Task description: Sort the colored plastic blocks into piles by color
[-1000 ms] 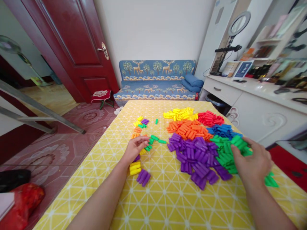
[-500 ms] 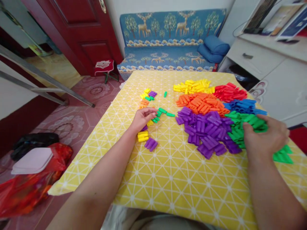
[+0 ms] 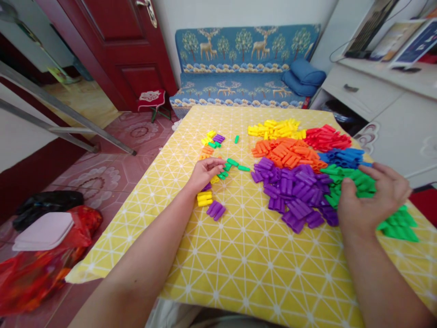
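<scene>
On the left half of the table, my left hand (image 3: 205, 174) has its thumb and fingers pinched together at a green plastic piece (image 3: 226, 167). Small groups of tube-like pieces lie around it: a yellow group (image 3: 205, 199) and a purple group (image 3: 216, 210) nearer me, orange pieces (image 3: 206, 152) beyond. Two loose green pieces point off to its right. My right hand (image 3: 373, 198) is over the green pile (image 3: 355, 180), thumb and fingers apart; its fingertips are near the blue pieces (image 3: 344, 157). The palm side is hidden, and part of the green pile is covered.
Large purple (image 3: 297, 193), orange (image 3: 287, 152), yellow (image 3: 276, 129) and red (image 3: 327, 137) piles adjoin the green one. A yellow patterned cloth (image 3: 239, 269) covers the table. Beyond stand a blue sofa (image 3: 235, 84) and a small red stool (image 3: 150, 97); a white cabinet (image 3: 385, 114) is at right.
My right hand has shifted slightly left over the green pile, and its thumb and fingers are wider apart. My left hand stays by the same green pieces. The camera view has tipped a little upward.
</scene>
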{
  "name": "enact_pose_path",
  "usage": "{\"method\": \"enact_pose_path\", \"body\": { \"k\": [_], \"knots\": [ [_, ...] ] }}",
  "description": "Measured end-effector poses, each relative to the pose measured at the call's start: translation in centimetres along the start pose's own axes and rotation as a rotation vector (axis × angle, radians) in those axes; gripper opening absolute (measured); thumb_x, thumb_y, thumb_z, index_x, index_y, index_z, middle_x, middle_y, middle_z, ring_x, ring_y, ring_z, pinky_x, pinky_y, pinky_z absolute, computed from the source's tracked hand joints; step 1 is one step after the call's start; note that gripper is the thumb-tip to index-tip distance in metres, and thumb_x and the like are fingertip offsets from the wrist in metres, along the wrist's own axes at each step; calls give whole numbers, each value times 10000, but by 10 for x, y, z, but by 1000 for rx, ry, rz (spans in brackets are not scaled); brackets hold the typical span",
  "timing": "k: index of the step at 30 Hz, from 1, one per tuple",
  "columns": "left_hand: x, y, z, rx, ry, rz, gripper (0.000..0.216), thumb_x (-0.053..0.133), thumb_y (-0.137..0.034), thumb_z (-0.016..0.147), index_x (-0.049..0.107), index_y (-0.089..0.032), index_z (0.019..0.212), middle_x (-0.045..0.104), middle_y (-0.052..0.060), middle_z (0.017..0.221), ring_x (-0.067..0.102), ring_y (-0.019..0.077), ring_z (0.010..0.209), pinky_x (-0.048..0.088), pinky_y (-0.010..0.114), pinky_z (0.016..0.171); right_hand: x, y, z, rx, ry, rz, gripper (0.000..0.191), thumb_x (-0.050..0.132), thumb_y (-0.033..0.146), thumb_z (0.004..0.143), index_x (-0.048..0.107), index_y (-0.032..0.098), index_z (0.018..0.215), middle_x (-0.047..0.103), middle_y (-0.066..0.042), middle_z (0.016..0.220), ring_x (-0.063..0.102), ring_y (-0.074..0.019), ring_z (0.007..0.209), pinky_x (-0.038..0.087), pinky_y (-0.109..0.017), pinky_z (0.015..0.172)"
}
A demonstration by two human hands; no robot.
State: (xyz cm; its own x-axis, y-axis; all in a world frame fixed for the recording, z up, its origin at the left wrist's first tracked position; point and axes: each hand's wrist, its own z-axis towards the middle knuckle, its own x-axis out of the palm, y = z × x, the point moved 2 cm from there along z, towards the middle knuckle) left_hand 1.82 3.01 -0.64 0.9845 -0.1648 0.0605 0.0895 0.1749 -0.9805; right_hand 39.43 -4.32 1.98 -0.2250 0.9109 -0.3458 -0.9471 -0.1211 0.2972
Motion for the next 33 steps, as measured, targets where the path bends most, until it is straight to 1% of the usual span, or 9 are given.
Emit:
{"method": "enact_pose_path", "body": {
  "k": [5, 8, 10, 13, 16, 20, 25, 29, 33],
  "knots": [
    [-1, 0, -1, 2, -37, -20, 319, 705, -405, 750, 707, -128, 908, 721, 68, 808, 657, 133, 673, 518, 237, 636, 0, 2, 0, 13, -31, 50, 326, 622, 326, 725, 668, 205, 1024, 632, -105, 1149, 569, -286, 1101, 344, -476, 981],
    [-5, -4, -1, 42, -141, -153, 372, 586, -481, 826, 686, -135, 917, 706, 68, 786, 658, 138, 668, 520, 249, 631, 0, -4, 0, 36, -58, 53, 315, 625, 315, 725, 676, 211, 1018, 642, -107, 1141, 580, -301, 1092, 352, -502, 984],
    [-10, -8, 0, 100, -257, -224, 378, 555, -497, 839, 671, -140, 879, 671, 35, 680, 618, 112, 569, 491, 223, 562, -1, -5, 1, 52, -87, 70, 308, 635, 298, 720, 681, 214, 1013, 651, -100, 1127, 587, -298, 1085, 360, -497, 990],
    [-20, -18, 2, 197, -447, -248, 373, 546, -489, 848, 609, -152, 702, 479, -55, 432, 405, 57, 355, 328, 173, 399, -4, 1, 2, 57, -116, 116, 293, 648, 277, 727, 686, 220, 1012, 663, -86, 1119, 596, -279, 1080, 375, -471, 1000],
    [-35, -27, 2, 254, -590, -172, 382, 552, -474, 848, 538, -170, 616, 328, -98, 362, 272, 49, 313, 223, 175, 369, -6, 11, 2, 43, -90, 153, 273, 644, 284, 761, 684, 222, 1024, 664, -83, 1130, 594, -268, 1093, 381, -470, 1009],
    [-62, -30, -1, 286, -744, 133, 318, 590, -416, 819, 613, -152, 642, 485, -50, 454, 421, 69, 410, 331, 180, 442, -6, 18, 1, 32, -29, 183, 252, 639, 283, 786, 682, 212, 1024, 655, -87, 1148, 593, -260, 1093, 398, -469, 1005],
    [-86, -16, -1, 173, -705, 542, 246, 577, -366, 797, 692, -152, 836, 704, 63, 810, 649, 193, 774, 495, 294, 721, -7, 18, 1, 65, 6, 252, 191, 620, 263, 799, 691, 203, 966, 667, -84, 1070, 620, -245, 1026, 451, -435, 969],
    [-88, -3, 1, 143, -546, 1086, 389, 589, -328, 777, 650, -179, 1132, 640, 120, 1174, 560, 284, 1122, 407, 413, 991, -6, 25, -1, 52, 77, 296, 172, 601, 258, 802, 682, 245, 953, 671, -61, 1017, 636, -236, 980, 475, -425, 952],
    [-90, 5, -1, -20, -520, 1348, 465, 576, -364, 797, 606, -185, 1224, 590, 152, 1244, 513, 322, 1184, 375, 463, 1018, -4, 26, -3, 35, 120, 325, 172, 590, 254, 799, 672, 270, 949, 670, -51, 1000, 646, -246, 955, 484, -440, 944]
  ]
}}
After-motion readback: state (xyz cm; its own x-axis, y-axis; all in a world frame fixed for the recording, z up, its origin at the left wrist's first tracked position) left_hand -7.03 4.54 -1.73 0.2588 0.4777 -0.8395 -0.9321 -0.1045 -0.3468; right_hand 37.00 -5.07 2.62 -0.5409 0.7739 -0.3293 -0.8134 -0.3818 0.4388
